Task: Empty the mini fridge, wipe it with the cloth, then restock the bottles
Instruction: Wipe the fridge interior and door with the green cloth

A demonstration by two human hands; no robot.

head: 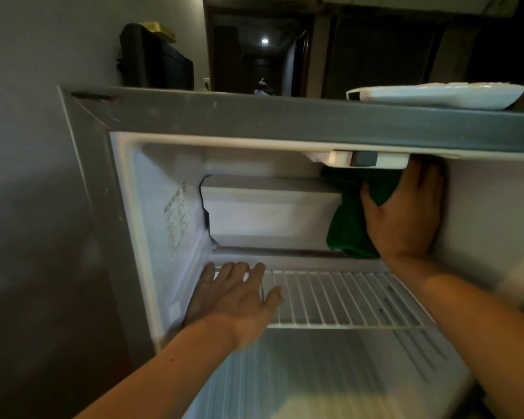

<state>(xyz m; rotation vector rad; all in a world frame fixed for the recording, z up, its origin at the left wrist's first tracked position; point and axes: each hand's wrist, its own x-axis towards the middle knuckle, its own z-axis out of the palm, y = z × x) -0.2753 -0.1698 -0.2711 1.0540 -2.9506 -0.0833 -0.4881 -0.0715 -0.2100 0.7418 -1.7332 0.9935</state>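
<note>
The mini fridge [176, 116] stands open with a white interior and no bottles in sight. My right hand [406, 213] is deep in the upper right corner, gripping a green cloth [348, 231] against the back wall beside the white freezer box [270, 210]. My left hand [233, 291] rests flat, fingers spread, on the left end of the white wire shelf [345, 300].
A white remote-like object [436, 95] lies on the fridge top at the right. A thermostat housing [363, 158] hangs from the fridge ceiling just above my right hand. A dark television [155, 58] is mounted on the wall behind. A label [174, 219] sticks to the left inner wall.
</note>
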